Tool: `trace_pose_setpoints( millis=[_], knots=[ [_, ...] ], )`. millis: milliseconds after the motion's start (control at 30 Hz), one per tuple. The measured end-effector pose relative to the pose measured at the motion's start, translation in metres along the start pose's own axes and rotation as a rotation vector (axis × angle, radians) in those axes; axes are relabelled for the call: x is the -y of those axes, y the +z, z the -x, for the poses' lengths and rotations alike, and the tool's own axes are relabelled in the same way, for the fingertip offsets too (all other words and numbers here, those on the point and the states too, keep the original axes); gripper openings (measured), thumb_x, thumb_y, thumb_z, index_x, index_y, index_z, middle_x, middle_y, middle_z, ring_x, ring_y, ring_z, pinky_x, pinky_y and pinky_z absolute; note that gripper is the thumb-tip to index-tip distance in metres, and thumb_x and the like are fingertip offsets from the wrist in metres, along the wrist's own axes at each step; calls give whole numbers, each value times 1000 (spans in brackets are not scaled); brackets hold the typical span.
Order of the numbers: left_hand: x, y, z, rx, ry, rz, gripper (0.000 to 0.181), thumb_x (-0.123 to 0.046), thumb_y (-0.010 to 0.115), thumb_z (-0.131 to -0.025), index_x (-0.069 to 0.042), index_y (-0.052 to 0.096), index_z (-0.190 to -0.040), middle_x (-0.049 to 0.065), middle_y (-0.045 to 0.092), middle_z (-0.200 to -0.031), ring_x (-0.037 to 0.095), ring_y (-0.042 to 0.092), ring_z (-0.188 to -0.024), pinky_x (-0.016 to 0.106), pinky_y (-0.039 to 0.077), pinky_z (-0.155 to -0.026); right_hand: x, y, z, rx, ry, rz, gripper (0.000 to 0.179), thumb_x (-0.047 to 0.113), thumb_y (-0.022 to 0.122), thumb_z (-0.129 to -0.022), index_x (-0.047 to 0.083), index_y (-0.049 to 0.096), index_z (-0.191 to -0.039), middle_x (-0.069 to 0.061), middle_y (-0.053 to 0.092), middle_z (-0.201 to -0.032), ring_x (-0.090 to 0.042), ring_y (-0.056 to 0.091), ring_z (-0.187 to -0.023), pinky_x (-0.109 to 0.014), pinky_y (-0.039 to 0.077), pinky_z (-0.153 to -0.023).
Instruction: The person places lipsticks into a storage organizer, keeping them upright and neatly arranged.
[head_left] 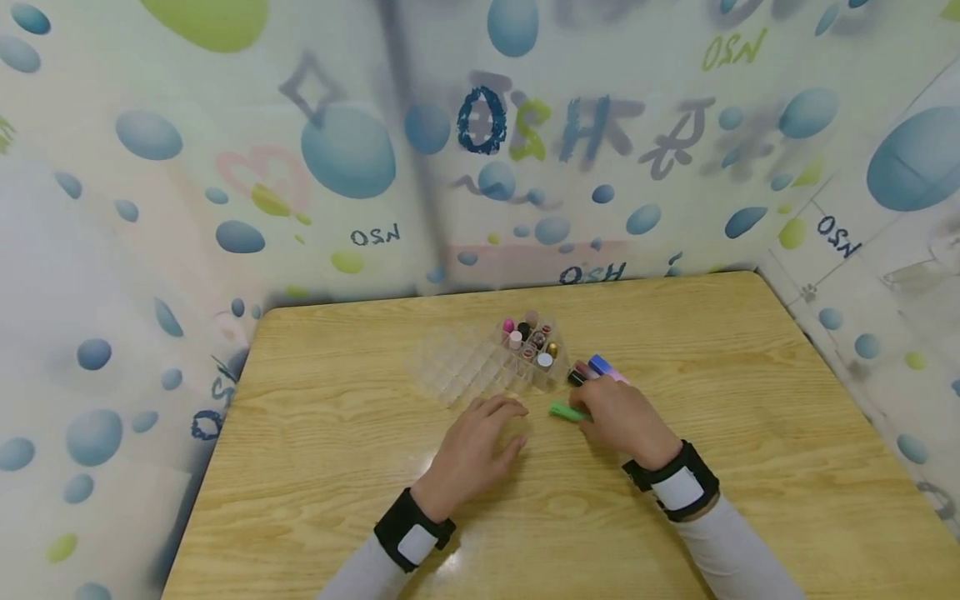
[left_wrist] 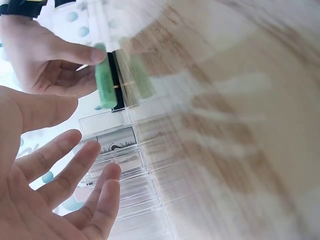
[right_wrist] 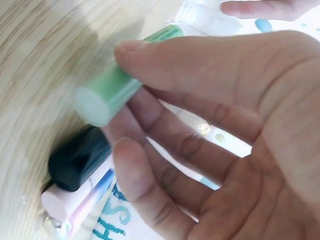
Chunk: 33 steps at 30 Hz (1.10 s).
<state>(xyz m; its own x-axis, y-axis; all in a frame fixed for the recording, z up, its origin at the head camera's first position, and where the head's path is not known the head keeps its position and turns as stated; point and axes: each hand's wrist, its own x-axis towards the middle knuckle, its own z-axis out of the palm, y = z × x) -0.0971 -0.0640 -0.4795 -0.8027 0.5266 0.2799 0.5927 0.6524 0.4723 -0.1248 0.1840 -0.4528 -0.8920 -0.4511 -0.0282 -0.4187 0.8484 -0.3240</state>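
Observation:
My right hand (head_left: 622, 419) pinches a slim green cosmetic tube (head_left: 564, 412) between thumb and fingers, low over the table. In the right wrist view the thumb lies across the green tube (right_wrist: 107, 95), its round pale end facing the camera. Close beside it lie a black tube (right_wrist: 77, 159), a pale pink tube (right_wrist: 61, 201) and a blue-capped tube (head_left: 599, 364). My left hand (head_left: 472, 457) is held in front of a clear compartment organizer (head_left: 457, 367), fingers spread and loosely bent, the palm (left_wrist: 22, 200) holding nothing.
Several small lipsticks and bottles (head_left: 545, 360) stand in the organizer's right-hand compartments. The wooden table (head_left: 330, 450) runs back to a wall (head_left: 375, 250) covered with a patterned sheet, and another patterned wall (head_left: 862, 333) borders its right side.

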Motion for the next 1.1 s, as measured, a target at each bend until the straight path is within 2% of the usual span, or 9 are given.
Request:
trace_pose_setpoints(
  millis=[200,300,433,633,933,1100],
  knots=[
    [1,-1,0,-7,-9,-14,42,-26,75,-93,-12,68,-132,3,68,-132,23,62,-122,38,51,-104,8,-2,-1,-20,-140,-68,12,4,81,-81,11,80,-91,6,73,-86,-6,60,-76,-33,56,-72],
    [1,-2,-1,-13,-12,-6,41,-26,75,-93,-13,69,-131,2,69,-131,22,63,-122,38,52,-103,12,-4,-1,-50,-172,-77,16,6,82,-81,11,81,-97,4,75,-93,-8,65,-84,-35,58,-76],
    [-1,-2,-2,-17,-18,11,38,-25,76,-92,-13,70,-128,1,71,-127,21,65,-117,38,56,-95,16,-3,0,-69,-186,-113,18,6,82,-82,11,82,-99,3,75,-96,-10,68,-88,-32,60,-77],
    [-1,-3,4,5,-43,33,28,-23,74,-94,-14,72,-120,0,74,-121,18,69,-109,36,59,-88,22,2,1,-51,-236,-199,19,5,80,-83,11,82,-101,4,73,-96,-7,67,-87,-27,58,-74],
    [-1,-6,4,8,-66,17,21,-25,73,-95,-17,74,-114,-2,73,-113,13,67,-98,31,57,-78,23,-2,3,-26,-175,-286,20,11,78,-88,16,79,-107,9,71,-102,-4,63,-89,-31,59,-76],
    [0,-7,4,-14,-52,19,21,-24,74,-94,-16,74,-113,-2,72,-110,11,65,-89,28,55,-72,24,-11,4,-81,-219,-359,17,14,78,-90,15,78,-107,9,72,-98,-3,60,-82,-30,58,-71]
  ],
)
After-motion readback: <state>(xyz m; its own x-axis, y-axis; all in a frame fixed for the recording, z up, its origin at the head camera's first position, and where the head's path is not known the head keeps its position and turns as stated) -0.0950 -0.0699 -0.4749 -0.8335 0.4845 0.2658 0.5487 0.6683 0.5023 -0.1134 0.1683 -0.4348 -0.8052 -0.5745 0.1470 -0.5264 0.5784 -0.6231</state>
